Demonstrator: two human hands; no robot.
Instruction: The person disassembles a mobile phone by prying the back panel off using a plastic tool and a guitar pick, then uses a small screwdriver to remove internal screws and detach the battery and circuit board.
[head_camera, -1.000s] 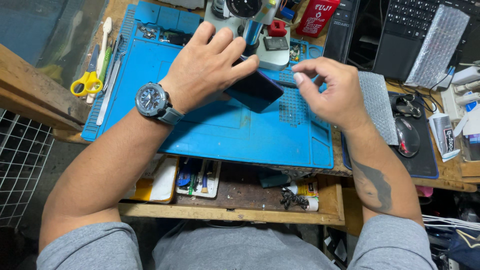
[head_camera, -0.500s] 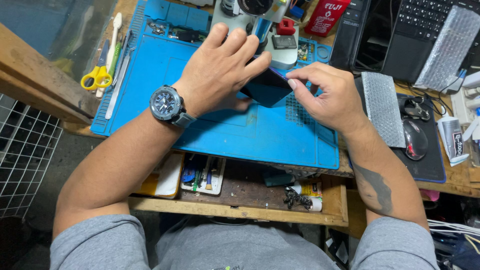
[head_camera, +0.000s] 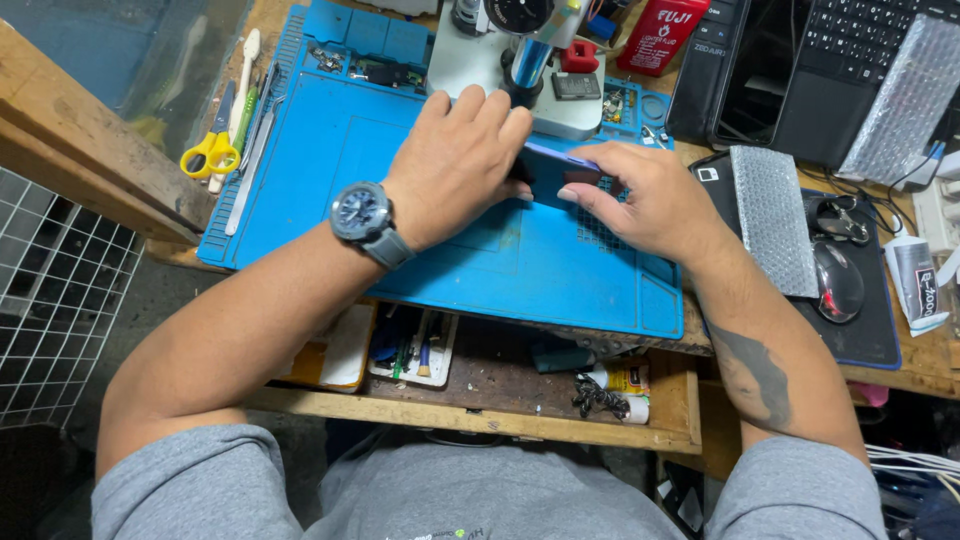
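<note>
Both hands (head_camera: 460, 165) (head_camera: 645, 200) shifted forward, gripping one phone (head_camera: 555, 170) over one mat (head_camera: 330, 190).

Two hands work over one blue mat (head_camera: 330, 190): the left hand (head_camera: 455, 165) and right hand (head_camera: 640, 200) share one phone (head_camera: 555, 170). One wristwatch (head_camera: 362, 215), one microscope base (head_camera: 500, 65) at the mat's far edge, one pair of yellow scissors (head_camera: 208, 155) by its left edge, one mouse (head_camera: 838, 280), one keyboard (head_camera: 860, 40), one red can (head_camera: 660, 35).

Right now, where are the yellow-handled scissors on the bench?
The yellow-handled scissors lie at the far left of the head view, just off the left edge of the blue work mat, beside a white toothbrush.
</note>
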